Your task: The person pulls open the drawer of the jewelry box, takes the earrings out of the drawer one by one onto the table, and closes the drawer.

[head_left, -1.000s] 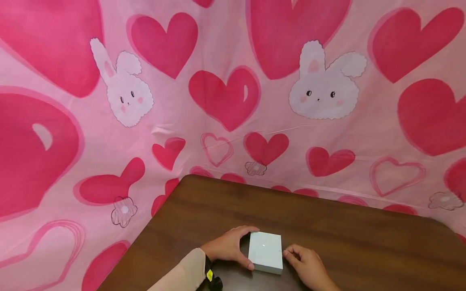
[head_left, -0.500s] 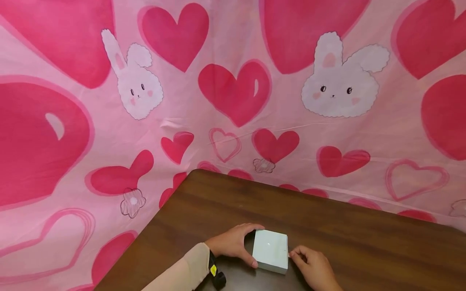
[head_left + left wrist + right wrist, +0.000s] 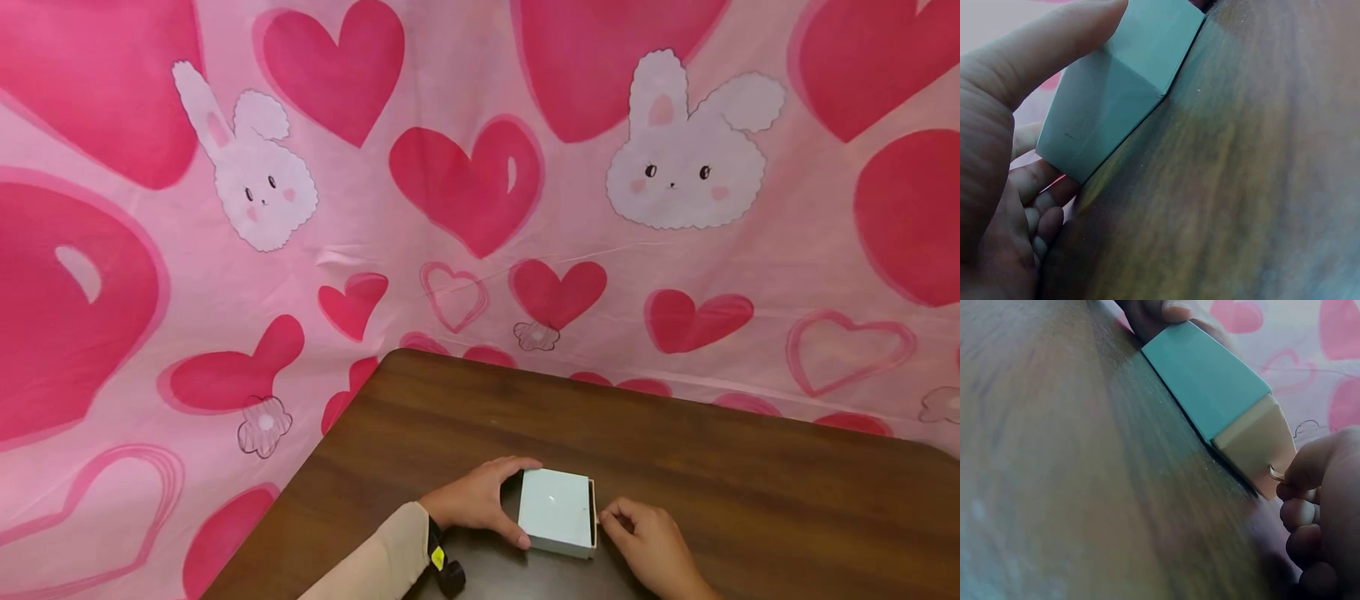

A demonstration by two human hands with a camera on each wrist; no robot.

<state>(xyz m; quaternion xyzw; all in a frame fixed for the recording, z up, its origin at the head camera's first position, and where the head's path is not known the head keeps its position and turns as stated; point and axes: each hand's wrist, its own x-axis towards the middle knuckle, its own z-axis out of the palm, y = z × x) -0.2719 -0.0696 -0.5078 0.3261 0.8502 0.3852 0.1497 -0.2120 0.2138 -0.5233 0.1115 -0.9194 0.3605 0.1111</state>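
A pale mint-green sliding drawer box [image 3: 555, 510] lies flat on the brown table. My left hand [image 3: 480, 500] grips its sleeve, thumb along the near side and fingers on the far side. In the left wrist view the thumb [image 3: 1054, 47] presses the sleeve [image 3: 1094, 115]. At the box's right end, my right hand [image 3: 648, 537] pinches a small pull tab [image 3: 1277, 475] between thumb and curled index finger. The tan inner drawer [image 3: 1257, 447] sticks a short way out of the sleeve, and a dark gap shows along its edge from above. What lies inside is hidden.
The brown wooden table [image 3: 465, 417] reaches back to a pink cloth backdrop [image 3: 450, 208] printed with hearts and rabbits. A black strap with a small camera [image 3: 450, 575] sits on the left wrist, close to the table.
The right hand has moved slightly right with the tab, and the tan drawer has slid partly out of the sleeve. The left hand keeps its grip. The head view has shifted a little.
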